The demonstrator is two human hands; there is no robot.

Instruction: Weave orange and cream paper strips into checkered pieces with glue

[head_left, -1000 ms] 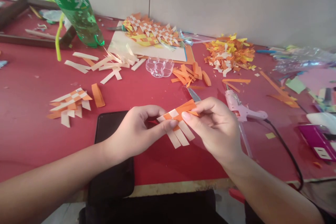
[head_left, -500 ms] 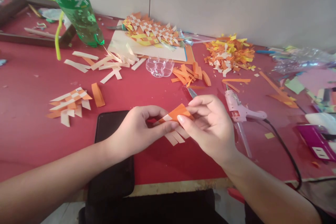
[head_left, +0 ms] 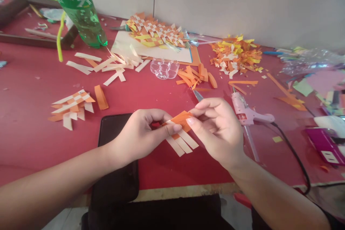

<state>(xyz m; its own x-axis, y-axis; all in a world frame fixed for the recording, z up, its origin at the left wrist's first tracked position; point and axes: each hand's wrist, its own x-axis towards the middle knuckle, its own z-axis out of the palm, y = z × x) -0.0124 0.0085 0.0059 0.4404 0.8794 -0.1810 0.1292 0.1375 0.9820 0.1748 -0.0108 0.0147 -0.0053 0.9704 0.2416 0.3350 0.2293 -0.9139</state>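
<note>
Both my hands hold a small woven piece of orange and cream paper strips [head_left: 181, 131] above the red table [head_left: 32, 143]. My left hand [head_left: 140, 134] pinches its left side between thumb and fingers. My right hand [head_left: 218, 129] pinches the orange strips at its upper right. Cream strip ends hang loose below the weave. A similar woven piece [head_left: 71, 107] lies on the table to the left, with a single orange strip [head_left: 100, 97] beside it.
A black phone [head_left: 115, 165] lies under my left wrist. A pink glue gun [head_left: 246, 112] with a black cord and scissors [head_left: 198, 95] lie right of my hands. Loose cream strips [head_left: 113, 65], orange strips [head_left: 195, 75], a scrap pile [head_left: 235, 55], a larger weave [head_left: 155, 32] and a green bottle [head_left: 78, 7] sit farther back.
My right hand has shifted its grip along the orange strips, and the woven piece has tilted so the cream ends point down and right again. My left hand stays put.
</note>
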